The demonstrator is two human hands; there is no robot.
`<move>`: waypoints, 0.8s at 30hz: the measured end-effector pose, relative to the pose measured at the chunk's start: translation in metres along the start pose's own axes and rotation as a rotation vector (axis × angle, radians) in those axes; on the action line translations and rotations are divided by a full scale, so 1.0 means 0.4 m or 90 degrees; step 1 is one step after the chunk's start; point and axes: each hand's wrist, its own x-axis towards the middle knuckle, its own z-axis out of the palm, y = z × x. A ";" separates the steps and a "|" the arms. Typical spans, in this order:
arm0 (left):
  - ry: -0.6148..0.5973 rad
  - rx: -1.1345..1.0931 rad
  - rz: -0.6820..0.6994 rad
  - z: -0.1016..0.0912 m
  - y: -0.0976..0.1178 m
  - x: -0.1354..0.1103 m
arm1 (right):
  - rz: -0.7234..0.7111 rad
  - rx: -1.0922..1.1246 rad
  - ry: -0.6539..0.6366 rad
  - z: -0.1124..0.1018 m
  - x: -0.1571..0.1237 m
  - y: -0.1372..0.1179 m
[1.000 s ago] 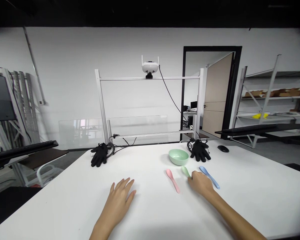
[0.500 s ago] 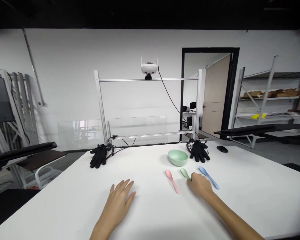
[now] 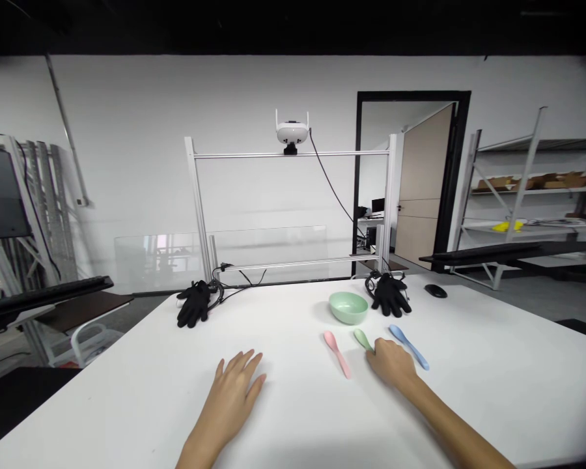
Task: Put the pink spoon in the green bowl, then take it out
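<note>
My left hand (image 3: 234, 391) lies flat on the white table (image 3: 127, 391), fingers spread, holding nothing. My right hand (image 3: 392, 363) rests over the handle of a green spoon (image 3: 362, 338), fingers curled down onto it; only the spoon's bowl end shows. A pink spoon (image 3: 337, 353) lies just left of it and a blue spoon (image 3: 409, 346) just right. A pale green bowl (image 3: 348, 307) stands behind the spoons.
Two black gloves with cables lie at the far table edge, one at the left (image 3: 194, 303) and one at the right (image 3: 389, 294). A black mouse (image 3: 435, 290) sits farther right. An aluminium frame (image 3: 293, 154) with a white camera stands behind. Shelving is at the right.
</note>
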 end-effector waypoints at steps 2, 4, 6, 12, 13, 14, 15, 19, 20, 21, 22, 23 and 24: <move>0.005 -0.003 0.002 0.001 -0.001 0.000 | 0.000 -0.002 0.001 0.001 -0.001 0.001; 0.010 -0.007 0.005 0.004 -0.003 0.001 | 0.002 -0.004 -0.001 0.002 -0.001 0.001; 0.009 -0.008 0.007 0.007 -0.005 0.002 | 0.003 -0.007 -0.003 0.002 -0.003 0.002; 0.005 -0.001 0.003 0.009 -0.007 0.005 | -0.012 -0.015 0.026 -0.024 -0.018 0.003; 0.005 0.000 0.002 0.007 -0.007 0.006 | -0.018 -0.013 0.042 -0.033 -0.023 0.003; 0.005 0.001 0.002 0.004 -0.007 0.006 | -0.027 -0.009 0.060 -0.044 -0.027 0.003; 0.006 0.003 0.001 0.001 -0.006 0.007 | -0.037 -0.006 0.080 -0.054 -0.032 0.003; 0.007 0.007 -0.006 -0.011 -0.003 0.011 | -0.088 -0.009 0.147 -0.091 -0.050 0.006; 0.009 0.007 -0.007 -0.013 -0.003 0.012 | -0.097 -0.013 0.157 -0.095 -0.055 0.007; 0.010 0.007 -0.007 -0.014 -0.002 0.012 | -0.104 -0.016 0.163 -0.098 -0.059 0.009; 0.011 0.007 -0.006 -0.015 -0.002 0.013 | -0.111 -0.016 0.168 -0.098 -0.063 0.011; 0.013 0.006 -0.005 -0.014 -0.002 0.013 | -0.117 -0.012 0.172 -0.096 -0.068 0.013; 0.015 0.005 -0.003 -0.014 -0.002 0.014 | -0.124 -0.005 0.175 -0.092 -0.073 0.016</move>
